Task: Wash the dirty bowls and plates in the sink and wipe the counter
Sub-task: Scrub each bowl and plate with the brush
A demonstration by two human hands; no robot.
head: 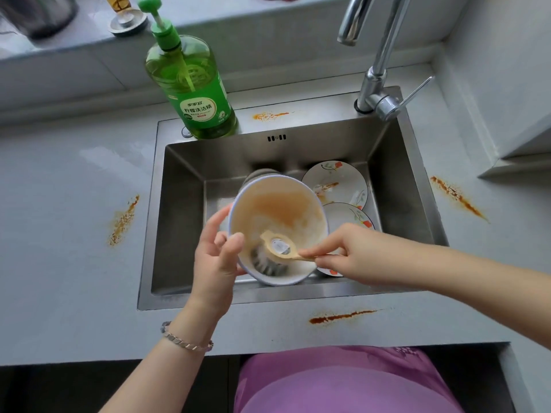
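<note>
Bowl (287, 223), tilted at the front edge of the sink (268, 296), left fingers (235, 242) clamped on its rim, wants the brush (278, 247) pinched in right fingers (311, 251) worked up across its brown film (274, 204).

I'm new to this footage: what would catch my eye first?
The left hand grips a brown-stained bowl tilted over the sink while the right hand holds a brush inside it. Orange-brown smears streak the counter around the sink, and a green soap bottle stands at its back-left corner.
</note>
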